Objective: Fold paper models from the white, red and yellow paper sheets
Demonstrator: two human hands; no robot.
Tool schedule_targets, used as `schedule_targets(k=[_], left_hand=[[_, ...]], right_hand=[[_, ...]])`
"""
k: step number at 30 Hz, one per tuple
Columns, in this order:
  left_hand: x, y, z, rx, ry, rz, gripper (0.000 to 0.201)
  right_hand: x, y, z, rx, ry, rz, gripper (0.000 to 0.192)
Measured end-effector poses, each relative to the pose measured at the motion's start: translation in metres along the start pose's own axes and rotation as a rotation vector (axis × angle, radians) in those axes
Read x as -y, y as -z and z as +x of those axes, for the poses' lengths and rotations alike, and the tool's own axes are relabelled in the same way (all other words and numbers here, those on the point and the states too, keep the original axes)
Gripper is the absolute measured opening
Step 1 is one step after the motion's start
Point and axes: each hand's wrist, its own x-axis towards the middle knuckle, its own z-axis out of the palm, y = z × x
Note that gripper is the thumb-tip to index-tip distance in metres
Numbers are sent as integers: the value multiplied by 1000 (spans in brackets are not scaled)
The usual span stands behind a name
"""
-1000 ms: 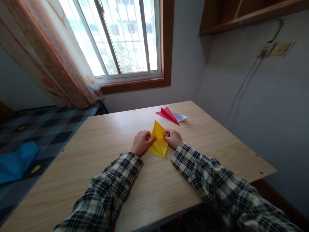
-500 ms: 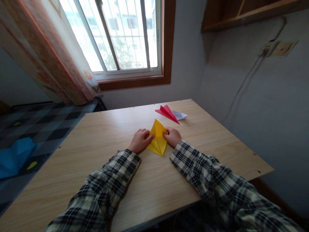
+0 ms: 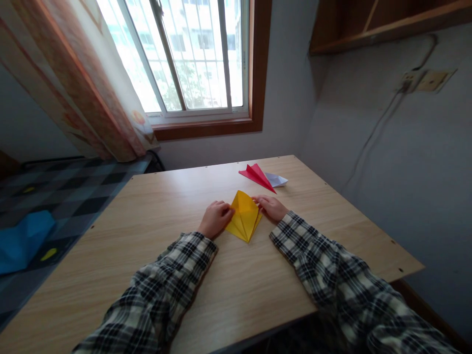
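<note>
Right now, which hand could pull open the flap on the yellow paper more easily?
Probably the right hand: its fingertips sit at the yellow paper's raised right flap. The left hand rests curled on the left edge, pinning the paper to the table.

No readable text

Neither the yellow paper (image 3: 243, 216) between the hands nor the red paper (image 3: 256, 176) beyond them bore any writing.
</note>
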Motion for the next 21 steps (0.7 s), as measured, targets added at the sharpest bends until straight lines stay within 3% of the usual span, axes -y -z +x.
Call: schedule_targets(k=[7,15,21], left_hand=[[-1,1,0,-15,-7,1,36],[-1,0,1,-13,20,-21,31],[3,-2,1,-19,41,-84,29]], right_hand=[[-10,13,4,149,81,41,34],[-5,-5,5,0,51,-172,31],[-5,-12,9,-22,3,-309,35]])
